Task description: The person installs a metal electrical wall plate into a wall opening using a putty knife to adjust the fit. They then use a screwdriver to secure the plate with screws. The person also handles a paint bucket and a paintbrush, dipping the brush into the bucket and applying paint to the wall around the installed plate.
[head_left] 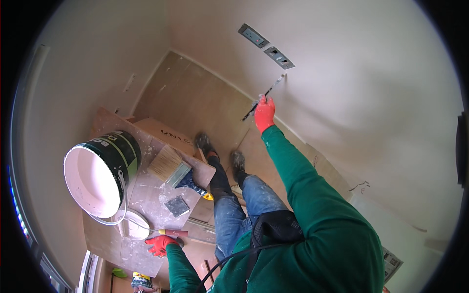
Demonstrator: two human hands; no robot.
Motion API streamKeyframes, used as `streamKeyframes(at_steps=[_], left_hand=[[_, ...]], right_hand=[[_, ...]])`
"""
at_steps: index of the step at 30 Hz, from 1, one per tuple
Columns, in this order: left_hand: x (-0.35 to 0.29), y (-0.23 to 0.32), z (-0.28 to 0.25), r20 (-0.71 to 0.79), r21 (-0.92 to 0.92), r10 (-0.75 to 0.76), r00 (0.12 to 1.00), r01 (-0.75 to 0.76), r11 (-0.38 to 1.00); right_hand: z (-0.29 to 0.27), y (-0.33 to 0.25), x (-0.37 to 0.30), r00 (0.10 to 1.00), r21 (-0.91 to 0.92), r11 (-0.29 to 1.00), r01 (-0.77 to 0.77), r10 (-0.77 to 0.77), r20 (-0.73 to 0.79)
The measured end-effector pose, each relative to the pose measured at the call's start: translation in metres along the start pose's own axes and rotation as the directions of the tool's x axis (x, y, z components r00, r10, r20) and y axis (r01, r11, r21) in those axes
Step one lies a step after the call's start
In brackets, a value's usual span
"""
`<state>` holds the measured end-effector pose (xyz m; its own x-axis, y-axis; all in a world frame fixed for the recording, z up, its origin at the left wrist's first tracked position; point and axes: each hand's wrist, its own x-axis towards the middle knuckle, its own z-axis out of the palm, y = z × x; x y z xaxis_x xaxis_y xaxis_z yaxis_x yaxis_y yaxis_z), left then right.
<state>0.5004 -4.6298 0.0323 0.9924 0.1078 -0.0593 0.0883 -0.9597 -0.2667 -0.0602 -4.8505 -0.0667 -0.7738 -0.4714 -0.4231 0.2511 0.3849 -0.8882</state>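
My right hand (264,113), in a red glove, is stretched out towards the wall. It grips a thin black, paint-flecked stick (275,84) whose pale upper tip is at or close to the wall just below a socket plate (279,57). Whether that tip has bristles is too small to tell. Down at the left, my left hand (160,245), also red-gloved, rests at the board (152,191) with its fingers apart. Beside it lies a tool with a red handle (174,233), its thin shaft reaching onto a white round lid (134,225).
A dark green paint bucket (128,151), white inside, stands tilted in view on the board. Near it lie a wide paintbrush (177,171) and a grey square pad (177,206). Another socket plate (253,36) sits on the wall. A cardboard box (168,135) is behind the board.
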Motion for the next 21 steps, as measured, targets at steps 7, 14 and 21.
streamKeyframes(at_steps=[7, 14, 21], left_hand=[[0.094, -0.05, 0.098, -0.181, -0.18, -0.026, 0.983, -0.008, 0.984], [0.052, -0.026, 0.055, -0.139, -0.195, -0.105, 0.985, 0.077, 0.978], [-0.001, -0.005, -0.005, -0.05, -0.142, -0.007, 0.999, -0.001, 0.99]], right_hand=[[0.086, -0.049, -0.003, 0.98, -0.116, 0.989, 0.095, -0.073, 0.186], [0.053, -0.04, 0.005, 0.977, -0.239, 0.956, 0.168, -0.13, 0.166], [0.027, -0.019, -0.004, 1.0, -0.053, 0.998, -0.021, 0.021, 0.001]])
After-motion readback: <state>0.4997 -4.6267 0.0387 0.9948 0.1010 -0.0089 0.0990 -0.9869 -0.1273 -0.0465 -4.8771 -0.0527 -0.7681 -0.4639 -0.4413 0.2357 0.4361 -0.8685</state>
